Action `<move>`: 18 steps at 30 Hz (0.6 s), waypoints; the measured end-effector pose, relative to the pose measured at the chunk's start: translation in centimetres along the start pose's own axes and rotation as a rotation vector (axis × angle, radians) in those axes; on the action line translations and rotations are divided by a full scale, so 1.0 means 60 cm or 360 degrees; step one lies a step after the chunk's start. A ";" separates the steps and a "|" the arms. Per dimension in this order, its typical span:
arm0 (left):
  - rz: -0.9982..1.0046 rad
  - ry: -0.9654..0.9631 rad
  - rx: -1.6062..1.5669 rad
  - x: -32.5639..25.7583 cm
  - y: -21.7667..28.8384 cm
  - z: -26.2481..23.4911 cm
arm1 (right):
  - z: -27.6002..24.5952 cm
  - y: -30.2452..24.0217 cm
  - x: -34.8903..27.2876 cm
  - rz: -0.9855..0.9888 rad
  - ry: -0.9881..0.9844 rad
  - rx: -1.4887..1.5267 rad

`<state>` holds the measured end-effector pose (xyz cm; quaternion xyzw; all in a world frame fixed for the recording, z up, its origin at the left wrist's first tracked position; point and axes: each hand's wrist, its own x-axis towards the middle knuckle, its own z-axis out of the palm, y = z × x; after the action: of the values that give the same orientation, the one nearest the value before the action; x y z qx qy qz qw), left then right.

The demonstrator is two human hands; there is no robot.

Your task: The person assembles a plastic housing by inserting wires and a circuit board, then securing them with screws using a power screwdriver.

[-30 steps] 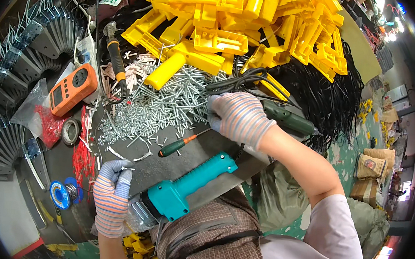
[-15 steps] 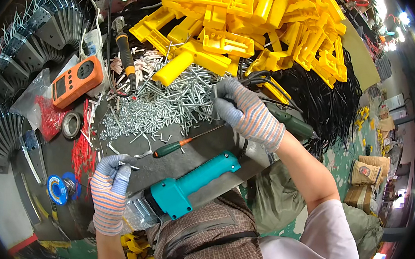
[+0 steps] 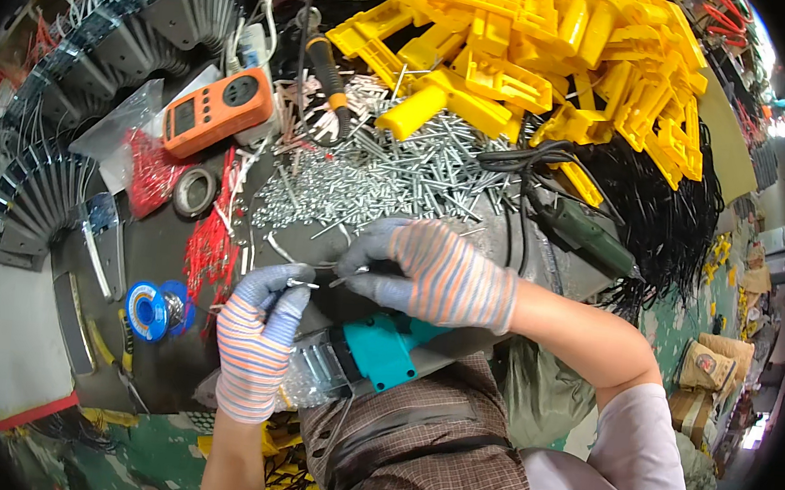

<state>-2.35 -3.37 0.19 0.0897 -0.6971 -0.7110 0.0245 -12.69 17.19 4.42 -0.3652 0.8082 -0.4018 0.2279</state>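
Note:
My left hand (image 3: 258, 345), in a striped glove with grey-blue fingertips, pinches a small silvery screw (image 3: 303, 284) between thumb and forefinger. Close to it on the right is my right hand (image 3: 441, 273), gloved alike, its thumb and forefinger closed on a thin metal piece (image 3: 337, 282) that looks like a screw. The two sets of fingertips are a short way apart. Below my right hand, and partly covered by it, lies a teal handle-shaped tool (image 3: 383, 352) with a clear, ribbed end. A heap of loose screws (image 3: 417, 173) spreads just beyond both hands.
Yellow plastic housings (image 3: 511, 59) pile up at the back beside black cables (image 3: 666, 213). An orange meter-like box (image 3: 219, 113), a grey tape roll (image 3: 194, 192), a blue solder spool (image 3: 146, 310) and pliers (image 3: 127, 352) lie left. A dark green power tool (image 3: 589, 234) sits right.
My right hand has come down and left from the screw heap to my left hand's fingertips. It now covers the green-handled screwdriver and part of the teal tool. The whole view has shifted.

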 end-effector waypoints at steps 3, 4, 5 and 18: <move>0.0078 0.0110 0.0262 -0.005 -0.005 -0.001 | 0.036 -0.001 0.027 -0.0124 0.0079 -0.0173; 0.0098 0.0170 0.0412 -0.005 -0.014 -0.005 | 0.042 -0.004 0.034 -0.0138 0.0067 -0.0166; 0.0141 0.0251 0.0452 -0.005 -0.024 -0.008 | 0.047 -0.007 0.041 -0.0181 0.0100 -0.0267; 0.0129 0.0205 0.0727 0.001 -0.026 -0.028 | 0.079 -0.003 0.067 -0.0236 0.0063 -0.0643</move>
<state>-2.00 -4.99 -1.38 0.1098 -0.8399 -0.5260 0.0765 -12.01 11.69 1.55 -0.4538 0.8476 -0.2546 0.1039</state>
